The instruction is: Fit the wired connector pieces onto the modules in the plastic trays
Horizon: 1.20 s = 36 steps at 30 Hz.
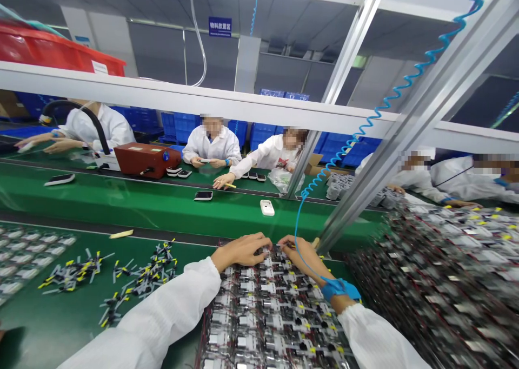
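Observation:
A clear plastic tray (255, 325) lies in front of me, filled with rows of small white and black electronic parts with thin wires and yellow tips. Over its far end my left hand (244, 249) rests with fingers bent down and closed among the parts. Just to its right, my right hand (298, 254) is closed too, thumb and fingers at the same far row. What the fingertips grip is too small to make out. A blue wrist strap (340, 289) circles my right wrist, joined to a coiled blue cord (367, 124).
Loose black-and-yellow parts (152, 271) lie left of the tray, with another filled tray (30, 255) farther left. Tall stacked trays (450, 288) stand at right. A green conveyor (133, 201) carries handheld devices; a metal post (365, 169) rises nearby. Co-workers sit across.

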Each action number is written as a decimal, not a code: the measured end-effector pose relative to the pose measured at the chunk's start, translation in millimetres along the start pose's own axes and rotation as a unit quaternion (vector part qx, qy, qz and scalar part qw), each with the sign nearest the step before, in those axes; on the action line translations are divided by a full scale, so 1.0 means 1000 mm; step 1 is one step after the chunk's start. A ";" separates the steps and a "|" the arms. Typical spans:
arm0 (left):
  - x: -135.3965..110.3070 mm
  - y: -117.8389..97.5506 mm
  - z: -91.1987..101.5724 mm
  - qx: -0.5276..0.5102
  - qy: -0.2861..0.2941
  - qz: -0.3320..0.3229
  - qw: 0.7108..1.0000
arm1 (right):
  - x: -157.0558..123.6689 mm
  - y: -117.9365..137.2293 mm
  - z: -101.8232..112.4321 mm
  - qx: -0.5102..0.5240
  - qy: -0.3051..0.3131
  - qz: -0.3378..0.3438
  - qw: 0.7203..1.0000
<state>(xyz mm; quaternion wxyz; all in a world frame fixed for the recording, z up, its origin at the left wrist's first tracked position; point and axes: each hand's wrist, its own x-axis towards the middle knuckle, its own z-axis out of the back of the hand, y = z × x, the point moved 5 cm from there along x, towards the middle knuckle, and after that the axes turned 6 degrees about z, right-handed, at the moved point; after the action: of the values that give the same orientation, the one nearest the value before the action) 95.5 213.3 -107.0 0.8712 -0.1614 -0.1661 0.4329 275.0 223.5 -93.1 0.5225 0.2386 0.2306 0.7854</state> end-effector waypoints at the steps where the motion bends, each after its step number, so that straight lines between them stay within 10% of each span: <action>1: 0.000 0.000 0.000 -0.015 0.002 -0.005 1.000 | 0.001 0.000 -0.002 0.004 0.004 0.001 1.000; 36: 0.007 0.016 -0.014 -0.118 -0.020 0.019 0.993 | 0.011 0.008 -0.025 -0.007 0.064 0.021 0.998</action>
<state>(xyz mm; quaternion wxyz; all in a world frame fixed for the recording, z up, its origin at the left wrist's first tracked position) 94.7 226.0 -125.4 0.8342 -0.2577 -0.2309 0.4295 250.0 228.3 -106.5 0.4917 0.1890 0.2527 0.8116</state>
